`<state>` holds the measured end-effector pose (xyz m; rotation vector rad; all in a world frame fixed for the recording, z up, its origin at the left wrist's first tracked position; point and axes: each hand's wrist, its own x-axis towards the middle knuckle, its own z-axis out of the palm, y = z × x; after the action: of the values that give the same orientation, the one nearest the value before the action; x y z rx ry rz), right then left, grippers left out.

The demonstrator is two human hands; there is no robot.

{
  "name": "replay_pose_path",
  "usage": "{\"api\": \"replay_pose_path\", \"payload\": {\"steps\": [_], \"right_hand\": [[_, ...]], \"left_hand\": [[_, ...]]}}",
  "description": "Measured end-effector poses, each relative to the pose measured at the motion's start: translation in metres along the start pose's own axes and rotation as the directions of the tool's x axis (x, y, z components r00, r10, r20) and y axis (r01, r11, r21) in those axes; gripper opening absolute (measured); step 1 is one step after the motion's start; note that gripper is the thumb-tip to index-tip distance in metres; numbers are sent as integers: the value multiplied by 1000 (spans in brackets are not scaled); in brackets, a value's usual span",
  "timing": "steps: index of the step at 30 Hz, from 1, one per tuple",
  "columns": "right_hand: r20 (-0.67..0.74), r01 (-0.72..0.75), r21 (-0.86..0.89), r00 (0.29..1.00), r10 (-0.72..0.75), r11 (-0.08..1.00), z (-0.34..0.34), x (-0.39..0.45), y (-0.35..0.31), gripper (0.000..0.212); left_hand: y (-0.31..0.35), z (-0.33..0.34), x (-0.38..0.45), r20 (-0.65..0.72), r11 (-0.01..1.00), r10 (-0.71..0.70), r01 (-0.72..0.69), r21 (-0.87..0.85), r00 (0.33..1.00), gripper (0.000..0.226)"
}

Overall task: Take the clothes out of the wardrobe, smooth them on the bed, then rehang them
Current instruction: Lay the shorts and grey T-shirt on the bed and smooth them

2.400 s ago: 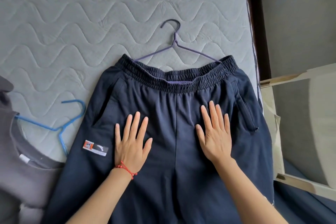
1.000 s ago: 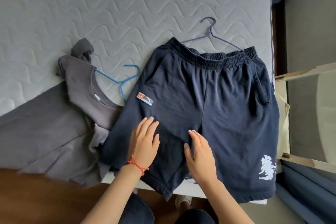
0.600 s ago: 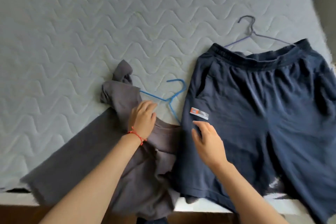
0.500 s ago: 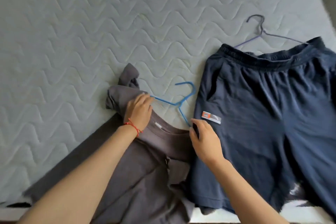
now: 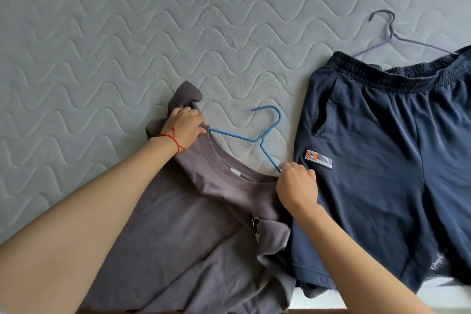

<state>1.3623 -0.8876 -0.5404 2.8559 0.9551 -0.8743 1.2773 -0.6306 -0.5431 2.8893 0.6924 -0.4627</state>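
A crumpled grey T-shirt [image 5: 178,232] lies on the bed with a blue wire hanger [image 5: 265,132] still in its neck. My left hand [image 5: 184,126], with a red string at the wrist, grips the shirt's bunched left shoulder. My right hand [image 5: 297,187] grips the right shoulder where the hanger's arm enters the collar. Navy shorts [image 5: 382,160] lie spread flat to the right, on a purple-grey hanger [image 5: 390,33] whose hook sticks out above the waistband.
The grey quilted mattress [image 5: 114,33] stretches to the left and far side. Its near edge runs along the bottom of the view, where the shirt's and the shorts' hems hang over.
My hands left the navy shorts and moved left to the grey T-shirt. Each hand now grips a shoulder of the shirt. The view swung left.
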Motion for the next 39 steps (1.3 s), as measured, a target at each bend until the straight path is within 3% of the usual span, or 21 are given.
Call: {"api": "replay_pose_path", "payload": {"steps": [4,7,10,15,18,23,31,34,39], "right_hand": [[-39,118,38,992,-116,992,-6,-10,0,26],[-66,173,226,985,-162,959,-15,-22,-9,25],[-12,132,447,990,-142,885,-27,-37,-19,22],[-17,209,559,970,-241,802,-55,-63,-45,33],[-78,281,587,953,-292,759,-80,-74,-68,17],[-259,448,604,893,-369,659,-133,-104,-118,15],[-565,651,468,741,-364,598,-206,-174,-179,14],[-670,685,389,669,-322,616,-230,-213,-196,16],[-846,719,279,498,-191,637,-263,-290,-214,14]], "left_hand": [[-21,-18,-41,-275,990,100,-122,-65,956,13],[-29,-36,-79,-322,992,79,-106,-66,943,24],[-39,-57,-118,-365,991,-10,-40,-129,931,28],[-59,-99,-181,-456,989,-105,47,-137,884,29],[-74,-130,-219,-551,980,-192,134,-146,812,27],[-102,-183,-278,-679,948,-318,243,-207,662,25],[-133,-244,-346,-775,924,-382,197,-328,504,35],[-141,-267,-370,-821,934,-354,129,-332,448,25],[-137,-310,-418,-903,950,-301,9,-313,308,23]]}}
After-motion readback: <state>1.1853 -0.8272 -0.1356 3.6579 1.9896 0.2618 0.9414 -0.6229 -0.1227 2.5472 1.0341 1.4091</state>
